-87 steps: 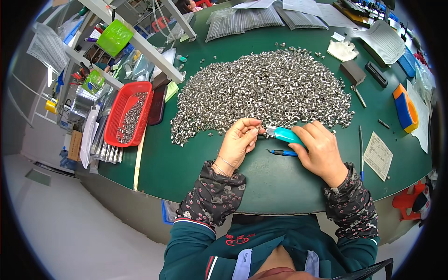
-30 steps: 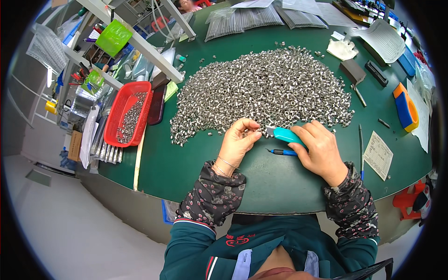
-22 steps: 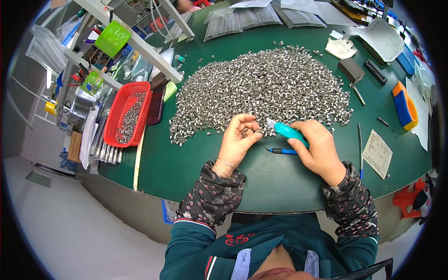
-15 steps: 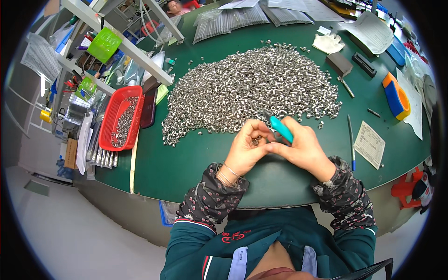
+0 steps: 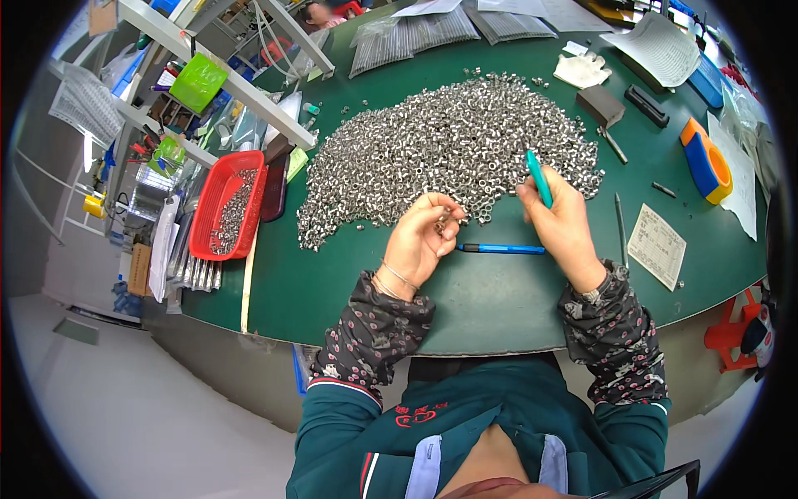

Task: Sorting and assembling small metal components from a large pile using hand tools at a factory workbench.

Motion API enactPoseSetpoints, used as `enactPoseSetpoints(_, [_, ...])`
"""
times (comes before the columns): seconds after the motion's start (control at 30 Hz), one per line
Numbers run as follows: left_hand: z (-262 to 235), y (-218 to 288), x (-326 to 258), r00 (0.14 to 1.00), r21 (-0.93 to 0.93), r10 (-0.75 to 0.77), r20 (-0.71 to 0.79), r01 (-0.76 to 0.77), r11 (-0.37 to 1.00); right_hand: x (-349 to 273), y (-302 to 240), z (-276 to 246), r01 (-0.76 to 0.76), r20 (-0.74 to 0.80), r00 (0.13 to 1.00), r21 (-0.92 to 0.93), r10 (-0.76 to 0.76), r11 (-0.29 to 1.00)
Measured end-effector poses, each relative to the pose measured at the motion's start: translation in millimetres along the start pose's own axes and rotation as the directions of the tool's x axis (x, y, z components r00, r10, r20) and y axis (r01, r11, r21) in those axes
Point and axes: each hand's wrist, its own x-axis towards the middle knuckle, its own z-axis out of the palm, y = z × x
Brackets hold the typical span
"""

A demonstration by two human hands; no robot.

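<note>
Rings [image 5: 449,141] shiny metal; tool handle [image 5: 539,180] plastic; tabletop [image 5: 515,308] smooth, satiny.

Dark green shirt [image 5: 507,387], black patterned oversleeves [image 5: 374,328], seemingly thin bangles [image 5: 391,279]

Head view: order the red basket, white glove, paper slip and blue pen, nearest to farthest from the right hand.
From the right hand:
1. Blue pen, below and left
2. Paper slip, to the right
3. White glove, farther forward
4. Red basket, far left
</note>
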Motion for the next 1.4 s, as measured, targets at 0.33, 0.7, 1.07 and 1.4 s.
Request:
enactPoseSetpoints(0.33, [19,-20,19,0.944,0.985,0.317,0.096,-0.044,-0.168,0,-4,1,0.182,-0.048,0.981,-0.137,-0.19,0.974])
enactPoseSetpoints(0.7, [11,-6,15,0.99,0.691,0.089,-0.108,0.011,0.722,-2,-3,2,0.201,0.026,0.98,-0.192,-0.199,0.961])
enactPoseSetpoints(1.07, [-38,0,4,0.998,0.063,0.049,-0.04,-0.046,0.997,-9,-11,7,0.354,0.29,0.915,-0.249,-0.279,0.901])
enactPoseSetpoints(1.4, [-37,-1,1,1.0,-0.049,0.008,-0.025,-0.009,0.999,-11,-13,11,0.405,0.355,0.885,-0.263,-0.302,0.876])
